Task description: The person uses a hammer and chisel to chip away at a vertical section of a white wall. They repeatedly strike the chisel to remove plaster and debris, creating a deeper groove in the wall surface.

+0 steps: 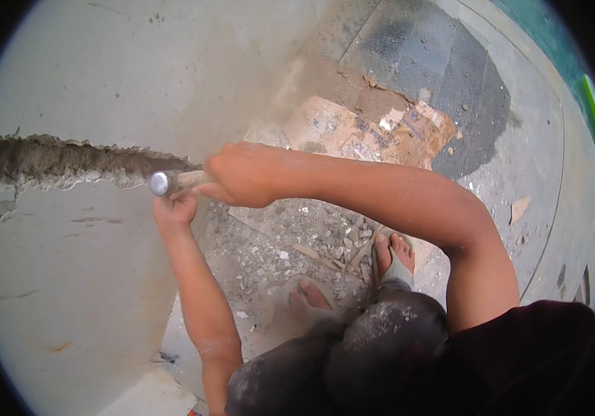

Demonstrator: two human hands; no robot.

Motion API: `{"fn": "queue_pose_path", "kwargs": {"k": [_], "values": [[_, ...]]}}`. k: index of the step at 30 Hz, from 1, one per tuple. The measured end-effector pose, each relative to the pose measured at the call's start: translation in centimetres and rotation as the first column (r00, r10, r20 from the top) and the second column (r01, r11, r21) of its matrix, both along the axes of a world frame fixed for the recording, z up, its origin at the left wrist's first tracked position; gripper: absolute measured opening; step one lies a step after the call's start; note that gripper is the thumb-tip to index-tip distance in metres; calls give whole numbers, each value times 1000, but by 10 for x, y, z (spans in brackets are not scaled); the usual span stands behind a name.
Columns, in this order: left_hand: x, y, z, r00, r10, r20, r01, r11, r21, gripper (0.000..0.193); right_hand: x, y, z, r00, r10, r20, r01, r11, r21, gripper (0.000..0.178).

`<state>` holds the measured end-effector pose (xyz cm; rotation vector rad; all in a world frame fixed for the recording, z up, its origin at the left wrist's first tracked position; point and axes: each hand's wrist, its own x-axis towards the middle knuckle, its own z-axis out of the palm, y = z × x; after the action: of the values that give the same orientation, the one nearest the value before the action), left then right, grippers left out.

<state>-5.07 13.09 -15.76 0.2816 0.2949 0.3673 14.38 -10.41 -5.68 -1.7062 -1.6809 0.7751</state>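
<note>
My right hand [240, 175] is closed round the handle of a hammer [160, 183], whose round metal face shows at the lower end of a rough groove. That groove [54, 161] is chipped into the grey plastered wall [82, 256] and runs from the far left to my hands. Just under the hammer head is my left hand [178, 208], its fingers curled. Whatever it grips is hidden behind the hammer and the fingers.
Broken rubble [339, 236] and dust cover the floor below the wall, around my feet in slippers. Torn brown cardboard [408, 135] lies farther out, beside a dark grey patch of floor [474, 104]. A bright green strip [593, 109] stands at the far right.
</note>
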Motion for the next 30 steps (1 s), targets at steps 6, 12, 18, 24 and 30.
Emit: {"fn": "queue_pose_path", "kwargs": {"k": [6, 12, 18, 24, 30], "values": [[26, -59, 47, 922, 328, -207, -145, 787, 600, 31, -14, -16, 83, 948, 29, -316, 116, 895, 430, 48], [13, -16, -5, 895, -198, 400, 236, 971, -48, 29, -7, 21, 1, 998, 52, -18, -52, 998, 46, 47], [32, -58, 36, 761, 522, -384, -238, 776, 584, 29, -21, -4, 86, 981, 28, -190, 45, 927, 372, 50], [40, -61, 43, 869, 368, -332, -366, 928, 70, 21, -1, 9, 24, 999, 34, 38, -36, 997, 66, 51], [25, -37, 25, 813, 431, -391, -383, 902, 198, 24, -18, -7, 73, 993, 4, -120, 22, 977, 212, 50]]}}
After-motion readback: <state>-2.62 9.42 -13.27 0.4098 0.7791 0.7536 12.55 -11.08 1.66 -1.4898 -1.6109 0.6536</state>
